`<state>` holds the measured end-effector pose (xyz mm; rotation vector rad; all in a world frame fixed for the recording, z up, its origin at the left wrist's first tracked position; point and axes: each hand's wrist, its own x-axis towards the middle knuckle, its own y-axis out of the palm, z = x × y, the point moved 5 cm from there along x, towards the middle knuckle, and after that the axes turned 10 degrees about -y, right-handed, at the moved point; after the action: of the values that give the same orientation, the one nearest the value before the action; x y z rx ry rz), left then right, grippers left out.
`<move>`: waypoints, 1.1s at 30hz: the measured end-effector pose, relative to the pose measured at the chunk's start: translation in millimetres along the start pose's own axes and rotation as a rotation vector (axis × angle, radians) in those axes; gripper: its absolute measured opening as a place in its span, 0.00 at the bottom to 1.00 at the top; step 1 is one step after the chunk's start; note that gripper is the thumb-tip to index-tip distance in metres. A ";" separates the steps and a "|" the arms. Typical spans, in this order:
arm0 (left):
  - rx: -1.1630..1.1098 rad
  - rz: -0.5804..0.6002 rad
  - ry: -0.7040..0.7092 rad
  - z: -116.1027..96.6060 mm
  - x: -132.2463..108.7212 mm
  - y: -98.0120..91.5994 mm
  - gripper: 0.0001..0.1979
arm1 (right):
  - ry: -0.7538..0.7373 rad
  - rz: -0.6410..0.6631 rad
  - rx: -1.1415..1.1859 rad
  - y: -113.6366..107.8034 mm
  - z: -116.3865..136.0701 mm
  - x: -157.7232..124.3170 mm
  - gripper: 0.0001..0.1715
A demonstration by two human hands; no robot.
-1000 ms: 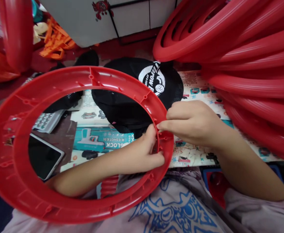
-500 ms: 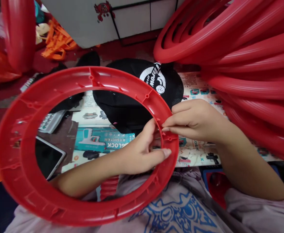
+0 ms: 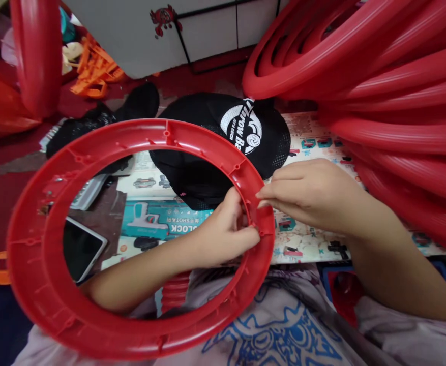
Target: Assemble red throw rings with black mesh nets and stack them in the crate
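Note:
A large red plastic ring (image 3: 104,338) is held tilted over my lap, its hollow ribbed side facing me. My left hand (image 3: 228,234) reaches through the middle and grips the right part of its inner rim, thumb on the near face. At the outer rim on the right, the fingers of my right hand (image 3: 306,193) are pinched together over the channel. Anything between those fingertips is hidden. Small pieces that look metallic (image 3: 49,193) sit in the ring's left side. Behind the ring lies a black fabric piece (image 3: 192,173) with white lettering.
Printed cardboard (image 3: 146,218) covers the work surface. A stack of red rings (image 3: 394,86) rises at right, and another red ring (image 3: 35,56) stands at upper left. Orange plastic parts (image 3: 96,66) lie beyond. A dark-screened device (image 3: 80,249) shows through the ring.
The ring has turned a little clockwise, and its left edge has shifted right. My left hand has moved slightly with it; my right hand stays pinched at the rim.

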<state>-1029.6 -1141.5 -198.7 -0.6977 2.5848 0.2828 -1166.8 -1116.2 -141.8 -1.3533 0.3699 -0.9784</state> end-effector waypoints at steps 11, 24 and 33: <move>0.361 0.125 -0.083 -0.7 -8.8 3.8 0.24 | -0.045 -0.063 0.048 2.5 4.9 3.5 0.15; -0.230 0.026 0.027 0.8 -3.7 3.4 0.14 | 0.101 -0.009 0.164 7.5 -1.9 6.7 0.10; 0.280 0.010 -0.018 -0.3 -5.4 -0.2 0.21 | 0.003 -0.015 0.233 0.5 1.1 2.1 0.11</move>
<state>-1025.4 -1139.4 -196.0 -0.5769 2.5421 -0.0696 -1164.6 -1117.2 -141.3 -1.1445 0.2397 -1.0038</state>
